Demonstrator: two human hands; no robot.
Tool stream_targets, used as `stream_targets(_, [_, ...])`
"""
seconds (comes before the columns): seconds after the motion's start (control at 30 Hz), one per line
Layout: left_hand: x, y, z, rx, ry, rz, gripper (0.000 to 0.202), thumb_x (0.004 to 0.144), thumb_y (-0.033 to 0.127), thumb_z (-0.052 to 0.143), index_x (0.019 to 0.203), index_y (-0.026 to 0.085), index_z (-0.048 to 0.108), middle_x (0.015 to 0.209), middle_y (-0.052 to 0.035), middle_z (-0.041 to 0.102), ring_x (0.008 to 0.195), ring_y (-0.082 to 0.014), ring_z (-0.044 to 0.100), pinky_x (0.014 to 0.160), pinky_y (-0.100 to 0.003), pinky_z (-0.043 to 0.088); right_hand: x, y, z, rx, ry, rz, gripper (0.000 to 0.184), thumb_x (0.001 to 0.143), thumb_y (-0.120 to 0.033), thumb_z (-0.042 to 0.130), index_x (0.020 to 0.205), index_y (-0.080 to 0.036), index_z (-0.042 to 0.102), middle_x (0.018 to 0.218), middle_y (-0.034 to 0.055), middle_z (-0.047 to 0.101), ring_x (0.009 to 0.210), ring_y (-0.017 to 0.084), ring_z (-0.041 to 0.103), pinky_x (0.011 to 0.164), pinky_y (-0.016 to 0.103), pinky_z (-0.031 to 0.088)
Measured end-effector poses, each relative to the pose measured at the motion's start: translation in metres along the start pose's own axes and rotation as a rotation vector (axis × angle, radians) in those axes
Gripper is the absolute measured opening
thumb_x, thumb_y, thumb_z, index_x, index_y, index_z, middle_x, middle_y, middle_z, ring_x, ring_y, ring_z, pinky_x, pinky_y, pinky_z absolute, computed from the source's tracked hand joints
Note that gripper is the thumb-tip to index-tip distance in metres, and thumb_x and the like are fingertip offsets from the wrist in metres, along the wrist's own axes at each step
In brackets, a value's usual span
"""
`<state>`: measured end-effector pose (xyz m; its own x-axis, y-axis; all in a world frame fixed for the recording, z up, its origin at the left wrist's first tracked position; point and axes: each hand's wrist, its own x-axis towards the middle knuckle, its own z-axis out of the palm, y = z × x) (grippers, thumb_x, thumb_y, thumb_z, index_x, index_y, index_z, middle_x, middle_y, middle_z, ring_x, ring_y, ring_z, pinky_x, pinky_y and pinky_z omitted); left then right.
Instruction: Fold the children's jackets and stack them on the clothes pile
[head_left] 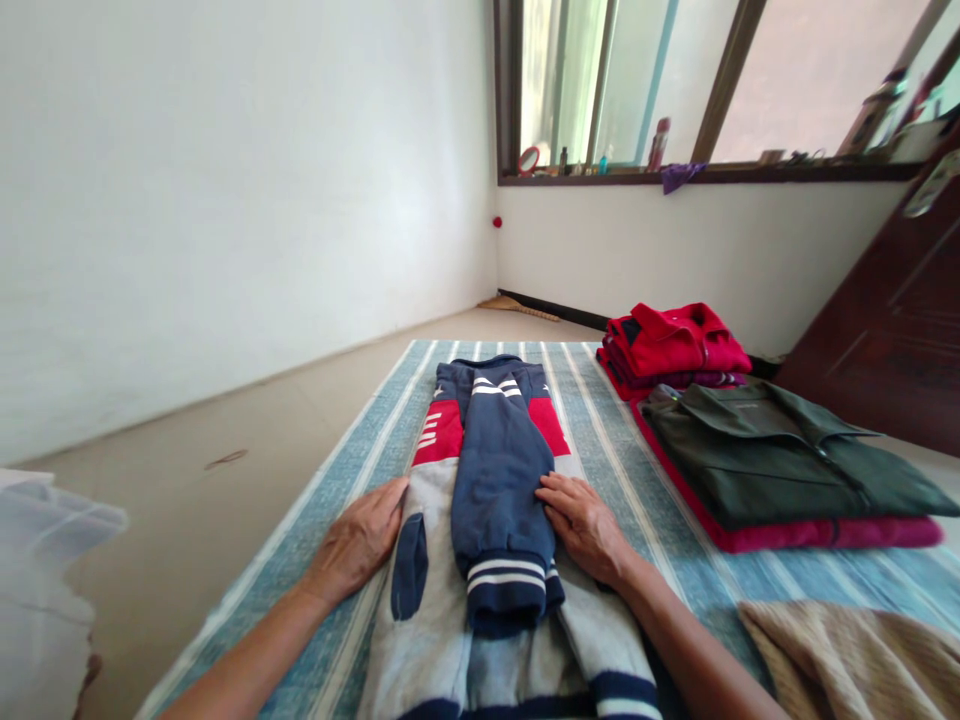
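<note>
Left of the left hand (365, 535), a bare strip of striped cover (352, 455) offers passage. Between the 2 hands, the grey-and-navy jacket (502, 480) fills the way. Past the right hand (585, 520), a bare lane runs forward; rightward, the red pile (686, 340), dark green pile (795, 460) and beige garment (847, 655) obstruct.

Jacket (501, 500): hem (624, 688) cut off by the lower edge. Right of the jacket: tan garment (847, 655) cut off at the picture's corner; crimson garment (825, 535) mostly hidden beneath a dark green one (795, 460). Left of the jacket: translucent white material (45, 580), cut off, nature undetermined. Beyond the jacket: small sill items (581, 167) too small to identify; bottle (874, 110) blurred.
</note>
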<state>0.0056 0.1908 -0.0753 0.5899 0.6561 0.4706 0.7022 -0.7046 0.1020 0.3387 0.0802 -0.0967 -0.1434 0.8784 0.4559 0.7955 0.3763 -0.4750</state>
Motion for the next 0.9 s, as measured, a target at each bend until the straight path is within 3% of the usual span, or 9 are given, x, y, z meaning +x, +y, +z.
stream_targets(0.2, [-0.0008, 0.0017, -0.0009, -0.002, 0.0, -0.007, 0.035, 0.092, 0.033, 0.035, 0.118, 0.031, 0.059, 0.11, -0.0084, 0.072, 0.1, -0.0286, 0.069, 0.086, -0.043, 0.057, -0.0007, 0.0007, 0.0012, 0.013, 0.019, 0.001, 0.033, 0.095, -0.024, 0.044, 0.118, -0.025, 0.066, 0.129, 0.0086, 0.063, 0.123, 0.024, 0.054, 0.105, 0.048, 0.041])
stream_targets(0.53, [-0.0012, 0.0044, -0.0011, 0.007, -0.023, -0.01, 0.036, 0.094, 0.034, 0.032, 0.119, 0.026, 0.057, 0.113, -0.0119, 0.07, 0.101, -0.0299, 0.068, 0.087, -0.045, 0.056, -0.0013, 0.0005, 0.0013, 0.014, 0.011, -0.002, 0.033, 0.096, -0.024, 0.042, 0.119, -0.022, 0.066, 0.129, 0.0094, 0.063, 0.124, 0.025, 0.054, 0.105, 0.049, 0.041])
stream_targets(0.73, [-0.0013, 0.0059, -0.0027, 0.003, -0.008, -0.013, 0.035, 0.093, 0.033, 0.035, 0.12, 0.032, 0.056, 0.113, -0.008, 0.071, 0.1, -0.029, 0.069, 0.086, -0.045, 0.057, -0.0015, 0.0004, 0.0015, 0.017, 0.03, -0.004, 0.032, 0.095, -0.024, 0.043, 0.117, -0.024, 0.067, 0.128, 0.0094, 0.063, 0.122, 0.025, 0.056, 0.105, 0.049, 0.042])
stream_targets(0.9, [-0.0015, 0.0064, -0.0028, 0.01, -0.018, -0.011, 0.036, 0.093, 0.033, 0.034, 0.12, 0.029, 0.057, 0.113, -0.0106, 0.071, 0.1, -0.0296, 0.069, 0.086, -0.045, 0.057, -0.0017, 0.0004, 0.0016, 0.015, 0.027, -0.001, 0.033, 0.095, -0.024, 0.043, 0.118, -0.023, 0.066, 0.128, 0.0091, 0.063, 0.122, 0.025, 0.055, 0.105, 0.049, 0.041])
